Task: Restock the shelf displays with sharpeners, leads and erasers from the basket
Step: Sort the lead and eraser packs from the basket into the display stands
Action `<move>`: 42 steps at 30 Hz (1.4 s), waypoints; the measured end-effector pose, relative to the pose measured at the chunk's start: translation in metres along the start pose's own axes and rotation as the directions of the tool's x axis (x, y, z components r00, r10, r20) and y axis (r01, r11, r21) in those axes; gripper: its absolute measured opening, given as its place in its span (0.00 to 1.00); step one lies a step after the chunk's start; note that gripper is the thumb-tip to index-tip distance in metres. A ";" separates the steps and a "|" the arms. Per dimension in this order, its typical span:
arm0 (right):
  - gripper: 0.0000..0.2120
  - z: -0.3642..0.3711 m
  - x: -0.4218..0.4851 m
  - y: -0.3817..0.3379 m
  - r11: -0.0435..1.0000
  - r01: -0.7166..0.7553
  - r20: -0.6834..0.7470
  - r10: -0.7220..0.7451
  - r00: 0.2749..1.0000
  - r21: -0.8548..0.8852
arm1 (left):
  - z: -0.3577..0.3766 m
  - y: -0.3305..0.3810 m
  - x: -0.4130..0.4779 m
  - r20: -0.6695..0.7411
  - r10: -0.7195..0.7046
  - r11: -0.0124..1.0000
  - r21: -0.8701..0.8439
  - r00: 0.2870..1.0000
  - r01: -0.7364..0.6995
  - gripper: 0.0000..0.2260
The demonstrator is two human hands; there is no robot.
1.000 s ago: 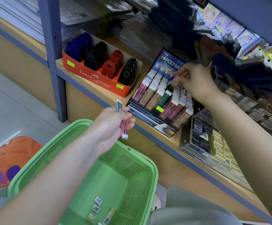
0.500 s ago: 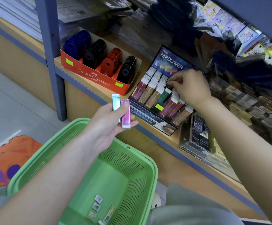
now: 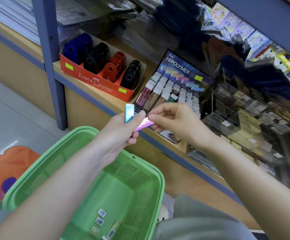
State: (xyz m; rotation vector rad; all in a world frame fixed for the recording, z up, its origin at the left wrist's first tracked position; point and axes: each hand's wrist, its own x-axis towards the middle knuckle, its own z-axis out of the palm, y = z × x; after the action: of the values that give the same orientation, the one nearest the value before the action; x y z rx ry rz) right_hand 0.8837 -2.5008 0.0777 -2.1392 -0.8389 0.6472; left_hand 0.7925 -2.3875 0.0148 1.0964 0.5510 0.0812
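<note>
Fingers (image 3: 159, 112) of the right hand (image 3: 177, 123) are pressed together, pinching one end of a pink eraser (image 3: 143, 126), thumb on top. Left hand (image 3: 121, 134) is curled round the other end of the same pink eraser and also holds a teal eraser (image 3: 129, 113), which stands upright above the thumb with its white end up. From my remote seat I read both hands as meeting just in front of the shelf (image 3: 116, 103) edge, above the far rim of the green basket (image 3: 87, 129). Both erasers are clear of the shelf and the basket. On the basket floor lie a few small barcoded packs (image 3: 101, 213). On the shelf, a red sharpener box (image 3: 95, 80) sits at left, filled with rows of blue, black and red sharpeners (image 3: 113, 68). Just right of it is the black eraser display (image 3: 173, 70), rows mostly full. Further right stands a clear case (image 3: 227, 122); its contents are too blurred to tell.
</note>
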 end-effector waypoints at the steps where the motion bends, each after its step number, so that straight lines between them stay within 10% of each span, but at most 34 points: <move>1: 0.02 -0.002 -0.002 0.004 0.999 -0.012 -0.029 0.013 1.000 0.037 | 0.000 0.001 0.001 -0.007 0.007 1.000 -0.007 1.000 -0.007 0.13; 13: 0.05 0.016 -0.028 0.029 1.000 -0.011 0.058 0.011 0.998 -0.006 | 0.008 0.000 -0.011 0.075 0.118 0.936 0.324 0.990 -0.136 0.08; 23: 0.03 -0.063 -0.010 0.041 0.947 -0.051 -0.483 -0.114 0.868 -0.316 | 0.011 -0.005 -0.003 -0.046 0.111 0.970 0.224 0.993 -0.098 0.05; 42: 0.08 -0.058 0.008 0.052 0.749 -0.050 -0.320 -0.221 0.921 -0.661 | 0.012 -0.007 -0.002 0.010 0.188 0.930 0.319 0.982 -0.181 0.03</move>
State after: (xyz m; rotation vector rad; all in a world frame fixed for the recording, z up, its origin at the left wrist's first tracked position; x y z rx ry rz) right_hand 0.9466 -2.5478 0.0706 -2.7045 -1.0397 -0.1812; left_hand 0.7951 -2.4011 0.0132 1.4653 0.4877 0.1723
